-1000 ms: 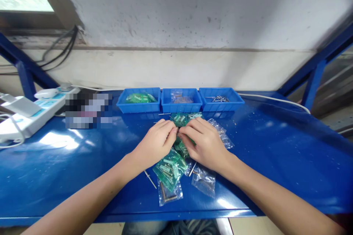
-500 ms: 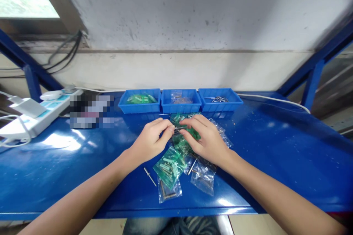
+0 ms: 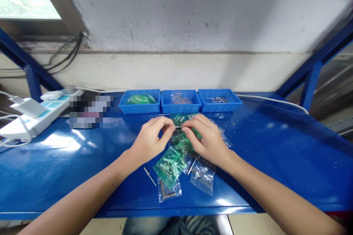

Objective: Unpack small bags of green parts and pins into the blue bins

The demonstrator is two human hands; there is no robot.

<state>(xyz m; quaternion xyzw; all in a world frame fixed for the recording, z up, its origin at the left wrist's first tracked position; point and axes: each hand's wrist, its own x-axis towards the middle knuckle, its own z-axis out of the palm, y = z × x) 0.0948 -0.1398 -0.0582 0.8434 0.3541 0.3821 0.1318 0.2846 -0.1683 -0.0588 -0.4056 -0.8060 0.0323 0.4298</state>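
Note:
Above the pile, the fingertips of my left hand [image 3: 154,135] pinch one end of a thin metal blind rivet [image 3: 178,127]. From the other side, my right hand [image 3: 204,137] closes thumb and forefinger on the opposite end. Below my hands lie green plastic bags [image 3: 169,167] holding screws and pale plugs. A clear bag with brownish screws [image 3: 168,191] sits nearest the front edge, and another clear bag [image 3: 202,180] is to its right. One loose blind rivet [image 3: 149,176] rests on the table left of the bags. My fingers partly cover the pile.
Three blue bins stand along the back: the left bin [image 3: 139,109] contains green bags, the middle bin [image 3: 180,109] clear bags, the right bin [image 3: 220,107] loose rivets. A white power strip [image 3: 33,119] with plugs and a blurred-out object [image 3: 91,112] are at left.
My right thumb and forefinger have come together on the rivet's right end; they were apart before. My left hand has hardly moved.

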